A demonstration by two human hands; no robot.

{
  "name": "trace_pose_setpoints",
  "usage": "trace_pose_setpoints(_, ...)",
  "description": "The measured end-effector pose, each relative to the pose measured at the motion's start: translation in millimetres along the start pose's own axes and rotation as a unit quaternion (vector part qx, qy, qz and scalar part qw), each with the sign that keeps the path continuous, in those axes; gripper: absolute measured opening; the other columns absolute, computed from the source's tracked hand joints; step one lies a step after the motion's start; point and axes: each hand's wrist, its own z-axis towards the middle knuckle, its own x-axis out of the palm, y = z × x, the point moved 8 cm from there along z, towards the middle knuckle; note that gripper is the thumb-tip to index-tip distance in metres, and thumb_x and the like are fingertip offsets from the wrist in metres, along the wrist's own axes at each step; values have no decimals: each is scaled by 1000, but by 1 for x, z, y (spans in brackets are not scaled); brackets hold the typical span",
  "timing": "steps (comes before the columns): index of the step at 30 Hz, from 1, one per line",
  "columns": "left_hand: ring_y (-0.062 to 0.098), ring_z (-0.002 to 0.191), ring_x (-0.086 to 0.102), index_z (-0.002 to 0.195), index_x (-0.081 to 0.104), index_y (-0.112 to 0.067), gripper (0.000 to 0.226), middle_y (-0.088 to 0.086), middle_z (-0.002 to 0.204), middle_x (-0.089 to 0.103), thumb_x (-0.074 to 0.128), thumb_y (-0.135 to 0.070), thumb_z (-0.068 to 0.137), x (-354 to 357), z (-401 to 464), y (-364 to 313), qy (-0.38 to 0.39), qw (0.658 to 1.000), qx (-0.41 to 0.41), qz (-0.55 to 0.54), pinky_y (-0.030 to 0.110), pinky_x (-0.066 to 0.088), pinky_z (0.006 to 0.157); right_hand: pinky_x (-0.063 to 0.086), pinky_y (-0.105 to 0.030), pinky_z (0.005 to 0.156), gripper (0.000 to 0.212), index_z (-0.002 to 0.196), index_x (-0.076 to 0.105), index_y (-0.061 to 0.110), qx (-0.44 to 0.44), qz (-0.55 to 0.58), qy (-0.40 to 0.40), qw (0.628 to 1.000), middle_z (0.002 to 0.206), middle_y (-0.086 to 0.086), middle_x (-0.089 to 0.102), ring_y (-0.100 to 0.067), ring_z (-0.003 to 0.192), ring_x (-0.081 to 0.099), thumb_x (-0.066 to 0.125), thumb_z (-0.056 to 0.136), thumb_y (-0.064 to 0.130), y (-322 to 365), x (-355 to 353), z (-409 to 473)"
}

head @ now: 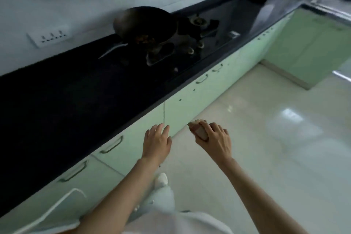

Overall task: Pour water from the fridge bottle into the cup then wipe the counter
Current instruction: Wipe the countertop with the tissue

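No bottle or cup was seen; the task was judged barely begun, the fridge yet to be reached. The left hand (156, 143) was held spread and empty beside the bench (76, 97). The right hand (214, 141) was closed on a small brownish object (201, 132), perhaps a cloth. A wok (144, 23) held dark scraps.

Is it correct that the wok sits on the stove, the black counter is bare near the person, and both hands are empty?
Not quite. In the head view the right hand holds a small brownish object. The left hand is empty, the wok sits on the stove, and the black counter is bare nearby.
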Motion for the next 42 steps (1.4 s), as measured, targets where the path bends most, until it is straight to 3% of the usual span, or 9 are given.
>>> trace_pose_setpoints(3, 34, 105, 61, 114, 65, -7, 32, 15, 116, 65, 57, -20, 85, 10, 37, -43, -2, 997, 75, 0, 46, 52, 84, 47, -33, 64, 46, 107, 67, 24, 56, -36, -32, 997, 82, -1, 65, -27, 74, 65, 75, 65, 41, -47, -18, -4)
trace_pose_setpoints(6, 32, 102, 63, 109, 67, -8, 42, 12, 111, 67, 38, -27, 84, 19, 77, -94, 2, 989, 151, -6, 44, 53, 81, 46, -33, 64, 44, 105, 68, 26, 120, -74, -58, 988, 81, 0, 65, -26, 74, 65, 73, 65, 43, -98, -36, -5)
trace_pose_setpoints(13, 31, 92, 64, 102, 68, -9, 45, 11, 100, 68, 34, -28, 80, 47, 166, -193, 22, 956, 291, 10, 42, 53, 75, 45, -32, 64, 47, 105, 69, 26, 244, -138, -119, 952, 81, 1, 66, -25, 75, 65, 80, 62, 39, -188, -78, 0)
trace_pose_setpoints(19, 34, 96, 62, 107, 66, -11, 30, 12, 106, 66, 63, -23, 80, 87, 204, -278, 63, 918, 391, 19, 44, 49, 80, 45, -32, 64, 44, 102, 70, 26, 328, -192, -168, 910, 78, 1, 65, -24, 73, 65, 80, 62, 38, -239, -106, -12)
trace_pose_setpoints(22, 36, 102, 61, 108, 67, -8, 31, 16, 112, 66, 68, -19, 79, 99, 220, -315, 82, 905, 416, 15, 48, 48, 85, 45, -33, 65, 44, 103, 70, 25, 373, -199, -165, 891, 78, 1, 64, -25, 73, 64, 81, 62, 37, -266, -111, -23)
trace_pose_setpoints(26, 36, 113, 58, 117, 64, -8, 36, 16, 122, 63, 65, -20, 83, 116, 242, -358, 97, 894, 438, 2, 49, 44, 93, 45, -33, 64, 45, 103, 70, 23, 415, -198, -152, 875, 77, -1, 63, -26, 71, 63, 82, 61, 35, -310, -110, -33)
trace_pose_setpoints(29, 37, 107, 62, 116, 65, -7, 43, 17, 117, 66, 74, -15, 75, 131, 267, -388, 75, 894, 440, -22, 52, 48, 91, 45, -34, 63, 47, 104, 70, 23, 424, -194, -133, 874, 77, -1, 63, -27, 70, 63, 82, 60, 34, -355, -103, -29)
trace_pose_setpoints(35, 35, 104, 64, 113, 66, -10, 40, 14, 115, 67, 58, -20, 75, 162, 334, -462, 48, 910, 411, -25, 52, 49, 91, 45, -34, 64, 45, 106, 70, 27, 402, -170, -127, 891, 76, 0, 63, -25, 71, 62, 81, 64, 36, -472, -115, 21)
trace_pose_setpoints(42, 36, 106, 63, 116, 67, -8, 42, 16, 116, 66, 59, -22, 76, 177, 418, -525, 48, 942, 332, 14, 51, 49, 88, 44, -34, 64, 43, 110, 69, 28, 344, -142, -116, 921, 77, 1, 62, -24, 71, 61, 78, 68, 38, -591, -136, 108)
